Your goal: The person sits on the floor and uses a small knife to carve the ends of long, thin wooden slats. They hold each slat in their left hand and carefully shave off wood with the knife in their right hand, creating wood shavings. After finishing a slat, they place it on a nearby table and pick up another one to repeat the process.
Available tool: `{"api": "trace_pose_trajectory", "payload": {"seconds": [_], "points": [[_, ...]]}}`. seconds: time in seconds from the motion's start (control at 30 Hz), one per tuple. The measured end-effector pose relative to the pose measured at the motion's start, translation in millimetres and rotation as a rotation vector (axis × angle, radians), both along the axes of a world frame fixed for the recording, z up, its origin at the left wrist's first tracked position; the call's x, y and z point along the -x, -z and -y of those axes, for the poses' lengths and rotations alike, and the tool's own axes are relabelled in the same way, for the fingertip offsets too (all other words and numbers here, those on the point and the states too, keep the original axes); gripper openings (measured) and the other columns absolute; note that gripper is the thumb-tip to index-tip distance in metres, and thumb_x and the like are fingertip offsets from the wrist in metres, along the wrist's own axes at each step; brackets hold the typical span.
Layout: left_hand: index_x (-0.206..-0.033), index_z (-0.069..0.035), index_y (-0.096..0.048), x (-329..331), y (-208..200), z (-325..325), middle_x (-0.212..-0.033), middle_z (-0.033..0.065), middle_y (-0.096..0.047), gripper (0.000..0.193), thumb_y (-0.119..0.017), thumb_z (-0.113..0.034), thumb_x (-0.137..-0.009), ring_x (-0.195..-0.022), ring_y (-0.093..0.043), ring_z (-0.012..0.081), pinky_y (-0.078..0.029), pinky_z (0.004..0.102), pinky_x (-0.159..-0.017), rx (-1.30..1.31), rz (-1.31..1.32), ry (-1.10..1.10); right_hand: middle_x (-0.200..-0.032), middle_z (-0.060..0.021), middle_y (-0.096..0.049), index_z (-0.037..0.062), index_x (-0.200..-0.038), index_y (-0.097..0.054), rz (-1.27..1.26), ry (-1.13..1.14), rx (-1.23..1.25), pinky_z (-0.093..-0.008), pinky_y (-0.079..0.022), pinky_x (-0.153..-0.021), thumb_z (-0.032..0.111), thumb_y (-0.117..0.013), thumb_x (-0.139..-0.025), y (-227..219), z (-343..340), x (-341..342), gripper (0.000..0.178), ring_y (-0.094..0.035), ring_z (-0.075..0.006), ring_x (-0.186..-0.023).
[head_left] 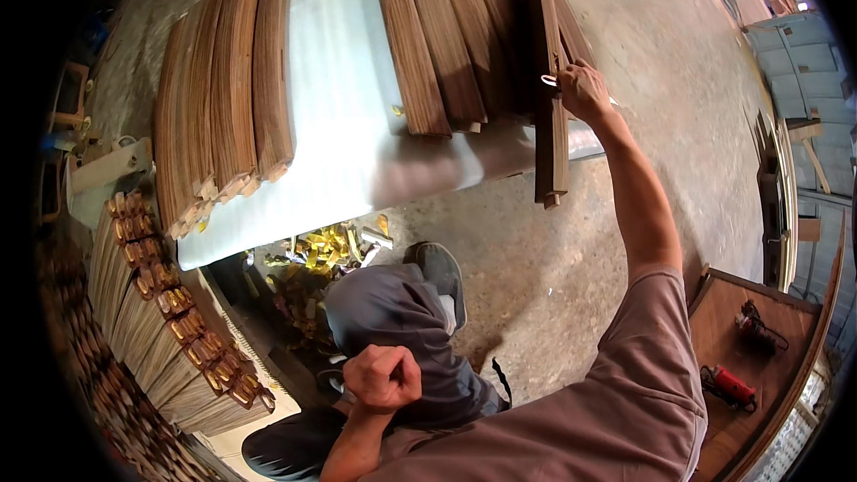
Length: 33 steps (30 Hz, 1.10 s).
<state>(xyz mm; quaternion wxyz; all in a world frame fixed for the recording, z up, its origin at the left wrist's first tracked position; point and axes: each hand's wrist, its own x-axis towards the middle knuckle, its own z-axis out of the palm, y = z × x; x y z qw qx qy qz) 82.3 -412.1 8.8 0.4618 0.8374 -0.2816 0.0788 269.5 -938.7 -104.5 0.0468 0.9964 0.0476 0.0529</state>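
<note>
Brown wood-grained planks lie in two groups on a table with a pale sheet over it. On the right group, one dark plank (550, 138) stands on its edge, and its near end juts past the table's front edge. My right hand (585, 91) is closed at the middle of this plank, its arm stretched forward. A small white loop (549, 80) shows by the fingertips; what it belongs to is hidden. My left hand (382, 379) is curled into a fist above my bent knee, away from the planks. Whether anything is inside it does not show.
The other plank group (234, 80) lies at the table's (335, 80) left. Yellow and silvery scraps (326, 250) are heaped beneath the front edge. Bundled slats (134, 330) are stacked at far left. Two power tools, one red (730, 386), rest in a brown wooden tray (714, 321) at right.
</note>
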Motion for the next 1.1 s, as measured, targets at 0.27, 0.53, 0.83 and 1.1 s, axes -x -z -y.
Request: {"api": "trace_pose_trajectory", "payload": {"seconds": [0.27, 0.53, 0.83, 1.1], "points": [[-0.098, -0.006, -0.058, 0, -2, -1, -0.068, 0.0043, -0.057, 0.021, -0.065, 0.000, -0.079, -0.048, -0.054, 0.0203, -0.043, 0.0300, -0.045, -0.009, 0.014, -0.003, -0.084, -0.0160, -0.069, 0.0053, -0.078, -0.069, 0.355, 0.305, -0.105, -0.0447, -0.052, -0.077, 0.008, -0.059, -0.080, -29, 15, -10, 0.010, -0.063, -0.0370, -0.087], [-0.098, -0.005, -0.058, 4, -5, -3, -0.069, 0.0048, -0.058, 0.023, -0.065, 0.003, -0.079, -0.050, -0.055, 0.0203, -0.043, 0.0298, -0.046, 0.010, 0.027, -0.001, -0.082, -0.0122, -0.073, 0.0048, -0.088, -0.074, 0.306, 0.269, -0.770, -0.0339, -0.053, -0.067, 0.008, -0.061, -0.092, -133, -30, 31, 0.013, -0.068, -0.0197, -0.071], [-0.093, -0.003, -0.062, 11, -7, -8, -0.068, 0.0064, -0.060, 0.014, -0.066, 0.001, -0.080, -0.052, -0.056, 0.0198, -0.044, 0.0293, -0.047, 0.068, 0.009, -0.019, -0.091, -0.0166, -0.074, 0.0071, -0.105, -0.074, 0.072, 0.464, -0.756, -0.0397, -0.057, -0.076, 0.022, -0.063, -0.096, -36, -151, 157, 0.021, -0.073, -0.0305, -0.082], [-0.087, -0.004, -0.063, 16, -5, -8, -0.064, 0.0076, -0.061, 0.011, -0.066, 0.002, -0.079, -0.050, -0.059, 0.0240, -0.045, 0.0314, -0.045, 0.034, 0.061, -0.093, -0.090, 0.0019, -0.062, 0.0145, -0.115, -0.070, -0.256, 0.945, -1.458, -0.0249, -0.031, -0.056, 0.068, -0.070, -0.081, 50, -50, 158, 0.063, -0.041, -0.0095, -0.068]]}}
